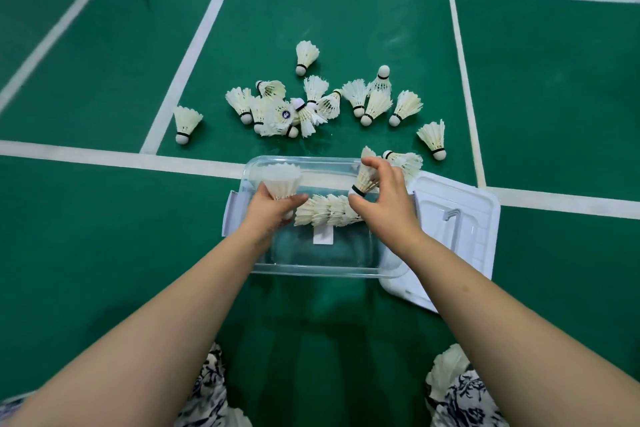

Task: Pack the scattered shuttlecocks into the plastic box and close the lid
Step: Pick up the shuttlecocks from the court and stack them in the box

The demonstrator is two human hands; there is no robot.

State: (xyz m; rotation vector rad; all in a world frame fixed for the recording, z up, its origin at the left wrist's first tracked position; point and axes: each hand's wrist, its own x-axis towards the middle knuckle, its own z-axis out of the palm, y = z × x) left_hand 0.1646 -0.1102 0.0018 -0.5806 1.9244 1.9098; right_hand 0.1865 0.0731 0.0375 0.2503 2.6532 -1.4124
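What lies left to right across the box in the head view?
White latch of the box → left hand gripping one shuttlecock → nested row of shuttlecocks → right hand pinching another shuttlecock → white lid.

A green court floor (104,62) with white painted lines (194,48) holds many white feather shuttlecocks (377,104) scattered mid-frame. Just below them sit a clear plastic box (311,270) and, to its right, a flat white lid (460,218).

We count two hands (273,208) (384,194), one plastic box (311,269), one lid (464,198), two held shuttlecocks (280,180) (363,180), roughly fifteen loose shuttlecocks (306,54), and one nested row (329,210) that we cannot count.
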